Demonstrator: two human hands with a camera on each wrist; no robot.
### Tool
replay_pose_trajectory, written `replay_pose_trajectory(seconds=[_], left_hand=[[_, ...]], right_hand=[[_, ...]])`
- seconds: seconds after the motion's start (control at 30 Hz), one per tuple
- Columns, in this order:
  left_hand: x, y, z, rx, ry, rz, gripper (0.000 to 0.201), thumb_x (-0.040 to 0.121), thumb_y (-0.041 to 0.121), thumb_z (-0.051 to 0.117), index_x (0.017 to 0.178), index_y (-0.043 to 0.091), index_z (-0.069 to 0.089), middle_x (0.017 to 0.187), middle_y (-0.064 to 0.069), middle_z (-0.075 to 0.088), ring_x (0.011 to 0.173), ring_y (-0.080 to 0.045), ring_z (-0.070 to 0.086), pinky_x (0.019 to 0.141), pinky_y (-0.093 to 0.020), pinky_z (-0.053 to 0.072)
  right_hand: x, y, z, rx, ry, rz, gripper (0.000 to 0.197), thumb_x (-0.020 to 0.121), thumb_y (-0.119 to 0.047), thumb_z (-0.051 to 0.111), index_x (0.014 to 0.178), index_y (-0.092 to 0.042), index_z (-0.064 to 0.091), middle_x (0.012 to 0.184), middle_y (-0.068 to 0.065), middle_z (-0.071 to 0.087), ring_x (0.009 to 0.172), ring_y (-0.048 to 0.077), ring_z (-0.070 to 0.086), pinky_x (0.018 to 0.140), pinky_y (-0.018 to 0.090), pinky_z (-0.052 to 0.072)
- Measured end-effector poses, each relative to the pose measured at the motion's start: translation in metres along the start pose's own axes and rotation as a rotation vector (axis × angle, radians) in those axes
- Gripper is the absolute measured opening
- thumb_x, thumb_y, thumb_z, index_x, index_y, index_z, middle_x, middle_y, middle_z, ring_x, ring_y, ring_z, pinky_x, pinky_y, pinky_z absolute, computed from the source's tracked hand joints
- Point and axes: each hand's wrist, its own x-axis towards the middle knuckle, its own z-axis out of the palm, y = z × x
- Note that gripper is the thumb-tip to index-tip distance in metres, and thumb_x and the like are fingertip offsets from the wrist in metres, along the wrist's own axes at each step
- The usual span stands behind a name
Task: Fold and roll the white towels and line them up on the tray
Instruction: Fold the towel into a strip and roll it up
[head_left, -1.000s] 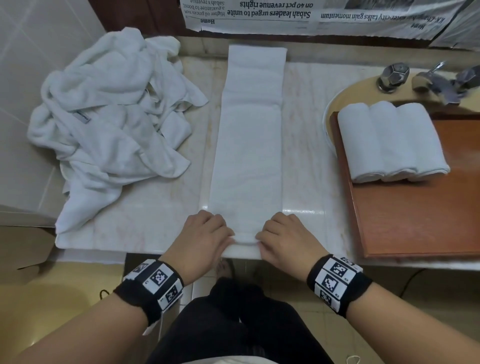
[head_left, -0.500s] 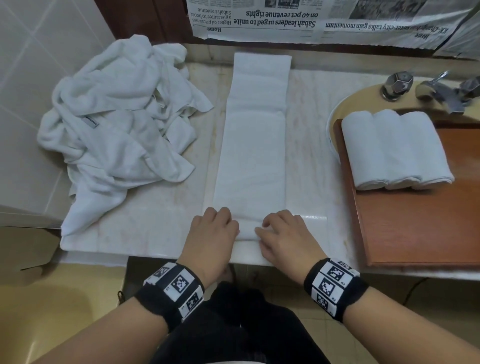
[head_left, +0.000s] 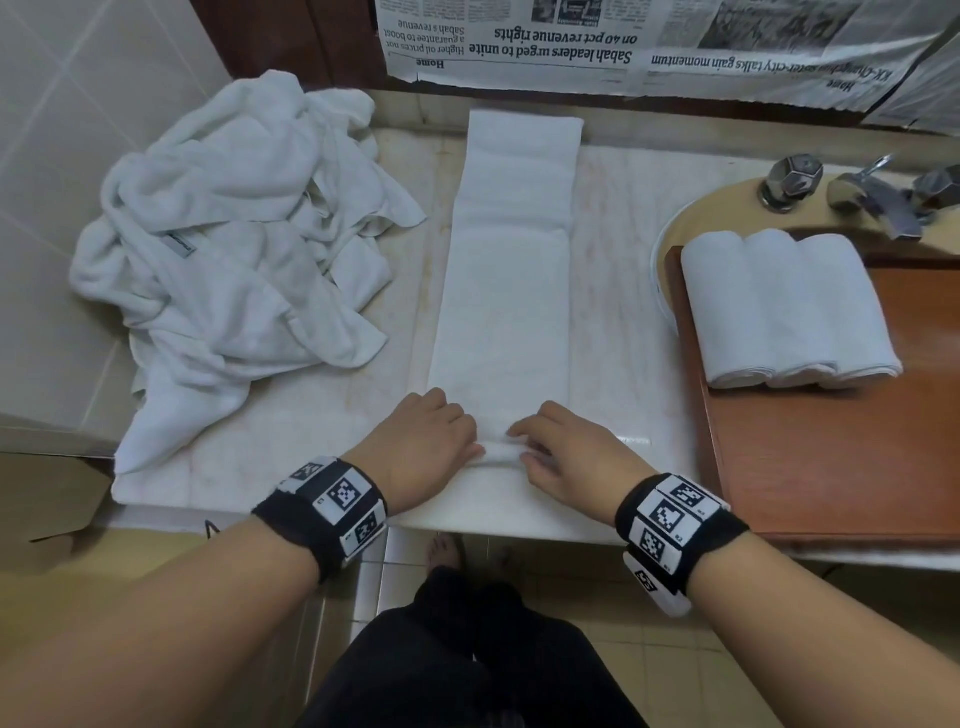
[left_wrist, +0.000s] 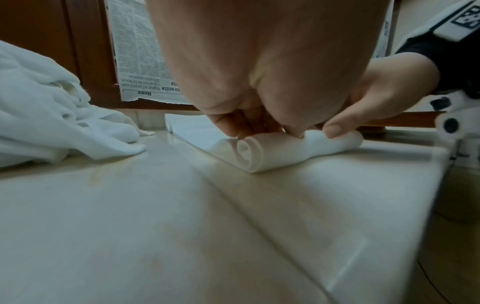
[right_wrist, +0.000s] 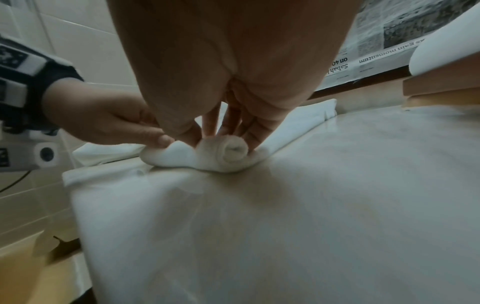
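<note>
A long folded white towel (head_left: 509, 291) lies lengthwise down the marble counter. Its near end is wound into a small roll (head_left: 498, 453). My left hand (head_left: 441, 434) grips the roll's left part and my right hand (head_left: 550, 441) its right part. In the left wrist view the roll (left_wrist: 262, 153) shows a spiral end under my curled fingers (left_wrist: 233, 125). The right wrist view shows the roll's other end (right_wrist: 228, 153). Three rolled towels (head_left: 784, 306) lie side by side at the back of the wooden tray (head_left: 831, 467).
A heap of loose white towels (head_left: 234, 239) covers the counter's left side. Chrome taps (head_left: 878, 197) stand behind the tray over a basin. Newspaper (head_left: 623, 41) hangs on the back wall. The counter's front edge (head_left: 467, 519) runs just behind my wrists.
My hands have moved away from the counter edge along the towel. The flat near end they held has curled over into a small roll.
</note>
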Motion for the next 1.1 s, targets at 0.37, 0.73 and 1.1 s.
replay_pose_trajectory(seconds=[0.37, 0.73, 1.1], left_hand=[[0.011, 0.016, -0.005, 0.022, 0.118, -0.284, 0.029, 0.090, 0.035, 0.068, 0.075, 0.012, 0.058, 0.072, -0.006, 0.055, 0.067, -0.029, 0.052, 0.054, -0.040, 0.046], [-0.005, 0.019, 0.006, -0.009, 0.109, -0.215, 0.015, 0.088, 0.024, 0.075, 0.098, 0.020, 0.065, 0.096, -0.001, 0.059, 0.084, -0.027, 0.055, 0.069, -0.037, 0.034], [0.030, -0.020, -0.016, -0.220, -0.072, -0.233, 0.031, 0.102, 0.043, 0.049, 0.107, 0.024, 0.072, 0.092, 0.006, 0.073, 0.091, -0.024, 0.063, 0.076, -0.038, 0.046]], right_hand=[[-0.007, -0.021, 0.031, -0.412, 0.298, 0.030, 0.033, 0.072, -0.008, 0.075, 0.105, -0.009, 0.071, 0.095, 0.007, 0.060, 0.088, 0.030, 0.055, 0.067, 0.038, 0.044], [0.018, 0.001, -0.002, -0.158, 0.081, 0.020, 0.017, 0.091, -0.017, 0.063, 0.101, -0.011, 0.075, 0.092, 0.003, 0.050, 0.081, 0.022, 0.049, 0.071, 0.035, 0.048], [0.016, 0.002, -0.004, -0.150, 0.214, 0.076, 0.028, 0.086, -0.012, 0.071, 0.114, -0.017, 0.073, 0.101, 0.005, 0.066, 0.092, 0.030, 0.060, 0.078, 0.043, 0.054]])
